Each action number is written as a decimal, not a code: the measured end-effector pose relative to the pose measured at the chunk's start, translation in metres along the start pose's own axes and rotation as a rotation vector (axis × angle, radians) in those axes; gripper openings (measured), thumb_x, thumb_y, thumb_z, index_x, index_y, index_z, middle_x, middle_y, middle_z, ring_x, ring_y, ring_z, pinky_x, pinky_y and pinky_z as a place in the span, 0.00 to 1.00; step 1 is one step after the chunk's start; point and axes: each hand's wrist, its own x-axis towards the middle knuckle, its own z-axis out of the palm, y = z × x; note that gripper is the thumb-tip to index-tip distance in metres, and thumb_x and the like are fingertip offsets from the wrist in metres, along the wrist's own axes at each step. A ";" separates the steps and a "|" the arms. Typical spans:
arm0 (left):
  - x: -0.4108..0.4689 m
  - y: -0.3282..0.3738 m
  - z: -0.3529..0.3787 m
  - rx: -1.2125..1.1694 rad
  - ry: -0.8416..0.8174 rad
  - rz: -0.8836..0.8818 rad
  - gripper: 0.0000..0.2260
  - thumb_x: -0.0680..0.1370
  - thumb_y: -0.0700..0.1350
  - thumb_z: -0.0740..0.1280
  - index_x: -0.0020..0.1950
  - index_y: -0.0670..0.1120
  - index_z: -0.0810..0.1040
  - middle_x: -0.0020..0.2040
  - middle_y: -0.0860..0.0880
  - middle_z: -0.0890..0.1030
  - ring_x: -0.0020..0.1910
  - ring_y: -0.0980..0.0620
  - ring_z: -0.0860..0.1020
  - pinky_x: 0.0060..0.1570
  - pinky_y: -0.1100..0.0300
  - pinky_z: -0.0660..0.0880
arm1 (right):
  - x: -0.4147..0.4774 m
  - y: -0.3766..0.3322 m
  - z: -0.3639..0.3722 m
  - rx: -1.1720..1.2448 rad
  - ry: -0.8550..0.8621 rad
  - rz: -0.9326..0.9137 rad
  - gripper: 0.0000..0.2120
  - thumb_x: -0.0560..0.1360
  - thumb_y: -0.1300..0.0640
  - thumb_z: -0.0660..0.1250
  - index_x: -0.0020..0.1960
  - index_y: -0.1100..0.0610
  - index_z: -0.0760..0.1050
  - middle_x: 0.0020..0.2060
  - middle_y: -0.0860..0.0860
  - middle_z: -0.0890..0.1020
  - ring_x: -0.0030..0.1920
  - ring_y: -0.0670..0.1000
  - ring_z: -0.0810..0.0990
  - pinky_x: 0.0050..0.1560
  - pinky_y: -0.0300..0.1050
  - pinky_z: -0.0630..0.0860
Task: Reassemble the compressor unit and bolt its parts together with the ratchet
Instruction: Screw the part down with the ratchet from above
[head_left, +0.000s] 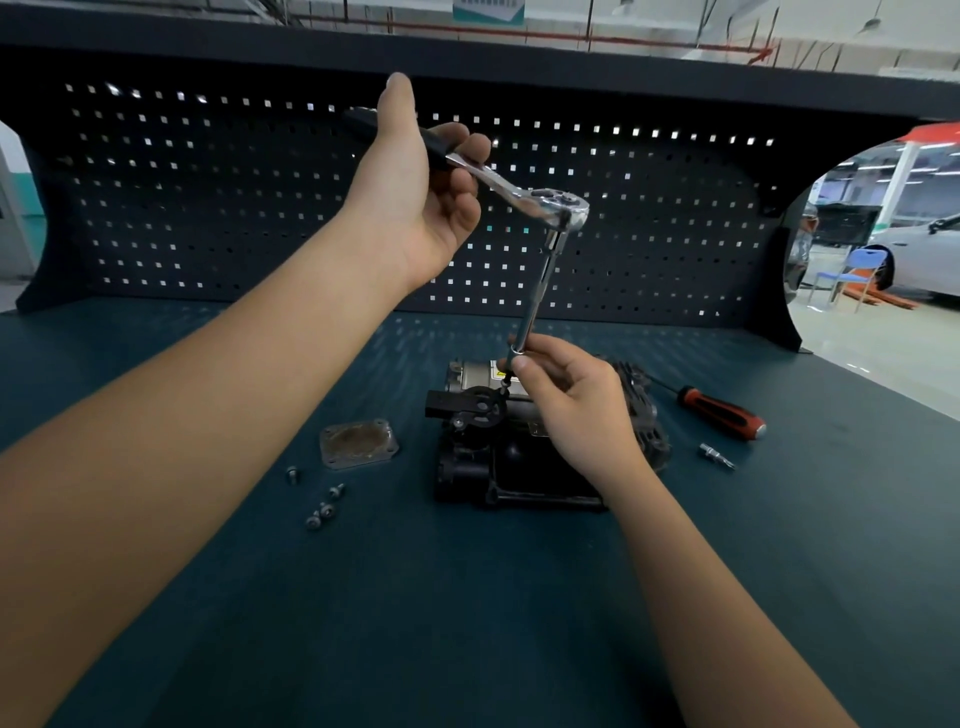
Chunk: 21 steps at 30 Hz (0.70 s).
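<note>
Two hands work a ratchet over the compressor unit, which stands mid-desk straight ahead of the person. The left hand, raised well above the unit, curls round the black handle, which slants up and to the left. The right hand, the nearer to the unit, pinches the foot of the extension bar, which runs almost upright down to a bolt on the unit's top. Whether the socket is seated cannot be told. Loose bolts and a cover plate lie left of the unit, apparently not yet fitted.
</note>
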 end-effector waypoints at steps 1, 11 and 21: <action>0.001 -0.001 0.000 0.011 0.002 0.004 0.22 0.80 0.60 0.53 0.38 0.45 0.72 0.26 0.53 0.77 0.20 0.60 0.67 0.20 0.68 0.65 | 0.000 0.000 -0.001 -0.023 0.002 -0.010 0.11 0.77 0.61 0.63 0.59 0.57 0.77 0.47 0.47 0.82 0.53 0.45 0.80 0.55 0.50 0.78; 0.007 -0.002 -0.003 0.003 -0.025 -0.022 0.18 0.80 0.56 0.56 0.35 0.47 0.68 0.23 0.55 0.73 0.18 0.59 0.63 0.20 0.69 0.61 | 0.005 -0.022 0.001 -0.187 -0.015 -0.303 0.13 0.80 0.61 0.58 0.62 0.52 0.73 0.42 0.36 0.78 0.39 0.37 0.78 0.37 0.27 0.69; -0.057 -0.031 -0.009 0.457 -0.324 0.749 0.04 0.75 0.48 0.63 0.42 0.50 0.73 0.43 0.51 0.82 0.47 0.50 0.80 0.48 0.60 0.73 | 0.008 -0.022 0.010 -0.248 0.346 -0.296 0.12 0.77 0.60 0.63 0.34 0.51 0.73 0.25 0.45 0.78 0.27 0.45 0.77 0.27 0.34 0.67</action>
